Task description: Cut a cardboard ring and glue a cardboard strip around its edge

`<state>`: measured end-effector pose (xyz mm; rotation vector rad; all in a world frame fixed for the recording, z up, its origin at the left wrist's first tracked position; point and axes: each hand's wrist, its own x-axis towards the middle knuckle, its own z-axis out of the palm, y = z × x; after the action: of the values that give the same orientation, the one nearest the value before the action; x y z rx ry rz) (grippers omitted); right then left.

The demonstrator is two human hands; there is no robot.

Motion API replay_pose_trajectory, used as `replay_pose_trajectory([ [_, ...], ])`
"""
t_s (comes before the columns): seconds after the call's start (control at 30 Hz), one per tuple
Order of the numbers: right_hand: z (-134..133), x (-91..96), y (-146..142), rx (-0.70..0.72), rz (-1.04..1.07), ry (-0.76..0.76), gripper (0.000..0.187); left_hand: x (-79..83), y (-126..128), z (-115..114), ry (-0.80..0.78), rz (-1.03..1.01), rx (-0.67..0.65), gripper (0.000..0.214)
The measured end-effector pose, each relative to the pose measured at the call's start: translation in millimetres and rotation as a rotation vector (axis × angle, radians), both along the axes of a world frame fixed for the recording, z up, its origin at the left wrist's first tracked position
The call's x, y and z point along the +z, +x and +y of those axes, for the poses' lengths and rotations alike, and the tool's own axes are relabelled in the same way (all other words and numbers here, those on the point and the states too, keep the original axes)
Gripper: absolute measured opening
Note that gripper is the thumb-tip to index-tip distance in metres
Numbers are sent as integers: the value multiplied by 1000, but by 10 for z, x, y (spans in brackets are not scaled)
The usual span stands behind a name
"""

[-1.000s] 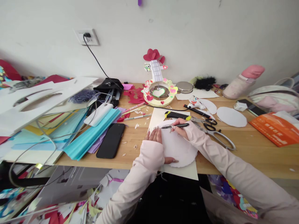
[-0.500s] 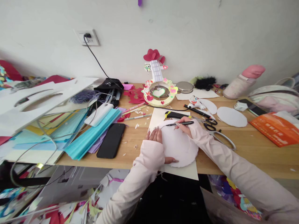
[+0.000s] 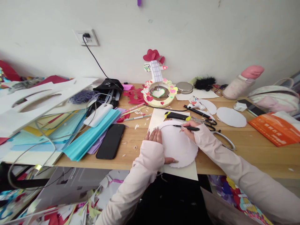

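Observation:
A white paper disc (image 3: 180, 145) with a rough edge lies on a cream sheet (image 3: 191, 175) near the table's front edge. My left hand (image 3: 156, 137) rests flat on the disc's left side, fingers stretched out and thumb apart along its lower part. My right hand (image 3: 188, 129) grips a black pen (image 3: 193, 128), its tip pointing left near the disc's upper edge. A dark curved line shows along the upper left rim. Just beyond the disc lies a black and yellow utility knife (image 3: 177, 116). Scissors (image 3: 207, 123) lie partly hidden behind my right hand.
Left are a black phone (image 3: 110, 141), a turquoise paper roll (image 3: 92, 134) and stacked coloured paper. A decorated ring stand (image 3: 161, 101) stands behind. On the right lie a white oval (image 3: 232, 117), an orange packet (image 3: 277, 128) and a glue gun (image 3: 195, 104).
My right hand has moved slightly right with the pen, and a dark line along the disc's upper edge is now longer to view. My left hand stays in place.

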<state>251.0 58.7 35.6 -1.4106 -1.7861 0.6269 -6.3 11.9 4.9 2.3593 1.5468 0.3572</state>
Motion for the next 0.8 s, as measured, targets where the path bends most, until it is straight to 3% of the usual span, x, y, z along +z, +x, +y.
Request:
replay_pose_trajectory([
  [0.13, -72, 3, 53, 25, -121, 51, 21, -10, 6, -1, 38, -21, 10, 139],
  [0.33, -188, -51, 104, -53, -238, 102, 18, 29, 15, 3, -24, 33, 13, 141],
  [0.6, -537, 297, 50, -112, -546, 204, 16, 38, 26, 11, -6, 33, -13, 137],
  [0.8, -689, 397, 3, -134, -676, 256, 17, 108, 48, 9, -33, 59, -15, 140],
])
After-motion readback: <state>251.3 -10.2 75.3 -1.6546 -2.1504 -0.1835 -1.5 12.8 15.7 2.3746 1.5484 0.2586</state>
